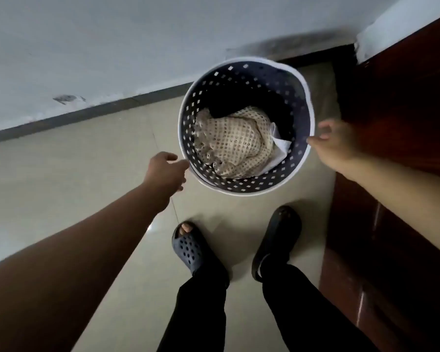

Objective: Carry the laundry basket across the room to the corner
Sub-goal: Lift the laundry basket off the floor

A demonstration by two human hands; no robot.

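Note:
The round dark-blue perforated laundry basket (300,102) with a pale rim stands on the tiled floor, close to the corner where the white wall meets dark wooden furniture. Inside lie a beige mesh cloth (233,146), a white piece and dark clothes. My left hand (167,168) reaches to the basket's left rim, its fingertips just at the edge with nothing clasped. On the other side, my right hand (337,142) is at the right rim, fingers spread, the thumb tip touching the edge.
A white wall (112,47) with a dark skirting runs along the left and back. Reddish-brown wooden furniture (396,148) fills the right side. My two feet in dark slippers (188,247) stand on the beige tiles just behind the basket.

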